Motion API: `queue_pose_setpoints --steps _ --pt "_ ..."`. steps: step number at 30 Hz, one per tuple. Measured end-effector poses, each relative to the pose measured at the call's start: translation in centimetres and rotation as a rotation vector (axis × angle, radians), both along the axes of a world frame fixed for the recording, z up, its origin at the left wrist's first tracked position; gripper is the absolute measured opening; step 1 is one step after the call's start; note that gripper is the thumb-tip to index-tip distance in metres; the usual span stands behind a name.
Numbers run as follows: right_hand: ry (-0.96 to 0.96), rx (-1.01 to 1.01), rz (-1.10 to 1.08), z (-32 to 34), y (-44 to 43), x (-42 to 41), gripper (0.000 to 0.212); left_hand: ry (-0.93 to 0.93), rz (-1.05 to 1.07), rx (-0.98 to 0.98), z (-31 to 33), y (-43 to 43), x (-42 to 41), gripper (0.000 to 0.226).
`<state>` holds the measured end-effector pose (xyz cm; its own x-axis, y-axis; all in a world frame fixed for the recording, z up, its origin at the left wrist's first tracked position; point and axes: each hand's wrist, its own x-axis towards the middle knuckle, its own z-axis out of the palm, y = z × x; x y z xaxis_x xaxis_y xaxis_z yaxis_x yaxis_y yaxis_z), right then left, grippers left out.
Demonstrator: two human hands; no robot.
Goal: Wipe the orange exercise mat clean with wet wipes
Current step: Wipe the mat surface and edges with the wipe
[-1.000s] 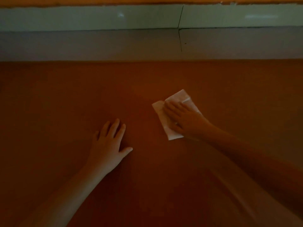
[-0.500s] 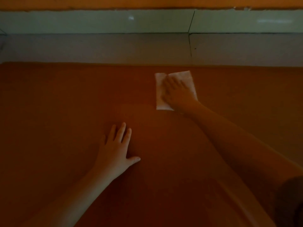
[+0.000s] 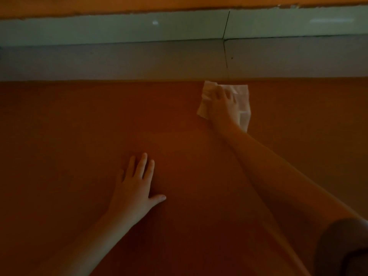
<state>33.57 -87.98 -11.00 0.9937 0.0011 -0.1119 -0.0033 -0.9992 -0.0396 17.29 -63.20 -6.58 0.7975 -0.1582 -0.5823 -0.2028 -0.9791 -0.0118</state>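
Observation:
The orange exercise mat (image 3: 79,136) fills most of the dim head view. A white wet wipe (image 3: 243,100) lies on it right at the mat's far edge, slightly crumpled at its left corner. My right hand (image 3: 221,104) presses flat on the wipe with the arm stretched far forward. My left hand (image 3: 135,186) rests flat on the mat nearer to me, fingers straight and thumb spread, holding nothing.
Beyond the mat's far edge lies a strip of grey tiled floor (image 3: 119,60), then a pale glossy baseboard (image 3: 119,28) under an orange wall. A dark sleeve (image 3: 346,246) shows at the bottom right.
My right hand has pushed the wipe away from me, from the mat's middle up to its far edge. The left hand has stayed planted on the mat.

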Motion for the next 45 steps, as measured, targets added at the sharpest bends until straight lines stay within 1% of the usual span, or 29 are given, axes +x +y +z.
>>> queue_pose_setpoints --steps 1,3,4,6,8,9,10,11,12,14,15,16,18,21,23,24,26,28,30,32,34,36,37,38,39,42,43,44,45 --pt "0.008 0.001 -0.063 -0.4 -0.4 -0.2 0.057 -0.004 -0.001 0.002 -0.1 0.0 0.0 0.101" --pt "0.029 0.086 -0.094 -0.5 0.2 -0.6 0.06 -0.011 -0.012 0.016 -0.1 0.0 -0.1 0.101" --pt "0.053 0.134 -0.056 -0.4 0.9 -0.6 0.06 -0.009 -0.015 0.024 -0.1 0.0 -0.1 0.1" --pt "0.095 0.143 0.126 -0.1 2.0 -0.7 0.06 -0.006 -0.021 0.039 -0.1 -0.1 0.0 0.1" --pt "0.108 0.023 0.303 -0.1 1.4 -0.6 0.062 -0.005 -0.024 0.045 -0.1 -0.2 0.0 0.1" --pt "0.098 -0.081 0.319 0.0 0.6 -0.1 0.064 -0.004 -0.02 0.041 -0.1 -0.2 0.0 0.101" --pt "0.085 -0.192 0.272 0.2 -0.4 0.4 0.064 -0.004 -0.017 0.039 -0.1 -0.3 0.0 0.101" --pt "0.089 -0.273 0.163 0.5 -1.6 0.9 0.064 -0.006 -0.017 0.04 -0.1 -0.3 0.0 0.101" --pt "0.127 -0.293 0.019 1.1 -2.7 1.4 0.065 -0.009 -0.02 0.044 -0.1 -0.3 0.1 0.101" --pt "0.261 -0.177 -0.193 1.6 -3.8 2.5 0.069 -0.011 -0.027 0.055 -0.1 -0.2 0.1 0.101" --pt "0.284 -0.13 -0.211 1.4 -3.7 2.6 0.068 -0.012 -0.028 0.059 -0.1 -0.2 0.1 0.101" --pt "0.277 -0.1 -0.188 1.2 -3.1 2.4 0.068 -0.011 -0.031 0.062 -0.1 -0.2 0.1 0.101" --pt "0.225 -0.032 -0.054 0.5 -1.3 0.5 0.068 -0.011 -0.037 0.07 -0.1 -0.2 0.2 0.101" --pt "0.178 0.053 0.299 0.1 -0.2 -5.4 0.066 -0.012 -0.027 0.058 -0.1 -0.3 0.3 0.101" --pt "0.197 0.016 0.393 0.2 -2.6 -6.6 0.069 -0.008 -0.027 0.055 0.0 -0.3 0.3 0.101" --pt "0.18 -0.025 0.346 -0.1 -4.2 -6.3 0.072 -0.007 -0.025 0.051 0.0 -0.3 0.3 0.101" --pt "0.169 -0.048 0.124 -0.3 -7.0 -5.1 0.073 -0.006 -0.021 0.04 0.0 -0.3 0.3 0.102" --pt "0.188 0.038 -0.123 -0.1 -7.5 -4.3 0.069 -0.006 -0.023 0.043 0.0 -0.3 0.3 0.102" --pt "0.176 0.103 -0.219 0.1 -5.2 -4.8 0.065 -0.009 -0.024 0.044 0.1 -0.3 0.2 0.102" --pt "0.159 0.126 -0.103 0.0 -2.3 -6.9 0.065 -0.014 -0.022 0.03 0.3 -0.3 0.2 0.102" --pt "0.171 0.144 0.166 -0.3 -0.8 -10.4 0.065 -0.009 -0.024 0.035 0.2 -0.3 0.3 0.102" --pt "0.2 0.115 0.398 -0.2 -2.1 -12.9 0.065 -0.009 -0.027 0.049 0.2 -0.3 0.2 0.102" --pt "0.195 0.078 0.439 -0.1 -3.5 -13.1 0.07 -0.01 -0.031 0.054 0.1 -0.3 0.2 0.102" --pt "0.173 0.039 0.416 -0.2 -5.0 -12.9 0.078 -0.009 -0.032 0.055 0.1 -0.3 0.2 0.102" --pt "0.156 0.022 0.328 -0.3 -6.3 -12.5 0.083 -0.009 -0.028 0.051 0.1 -0.3 0.2 0.102" --pt "0.173 0.111 -0.112 0.1 -7.1 -11.8 0.067 -0.009 -0.017 0.046 0.3 -0.5 0.0 0.101" --pt "0.177 0.137 -0.194 0.3 -6.0 -12.0 0.065 -0.008 -0.016 0.052 0.3 -0.5 0.0 0.101" --pt "0.179 0.152 -0.22 0.5 -4.7 -12.5 0.063 -0.009 -0.017 0.057 0.3 -0.6 -0.1 0.099" --pt "0.176 0.172 -0.181 0.6 -3.3 -13.5 0.064 -0.011 -0.013 0.055 0.4 -0.7 -0.3 0.098"
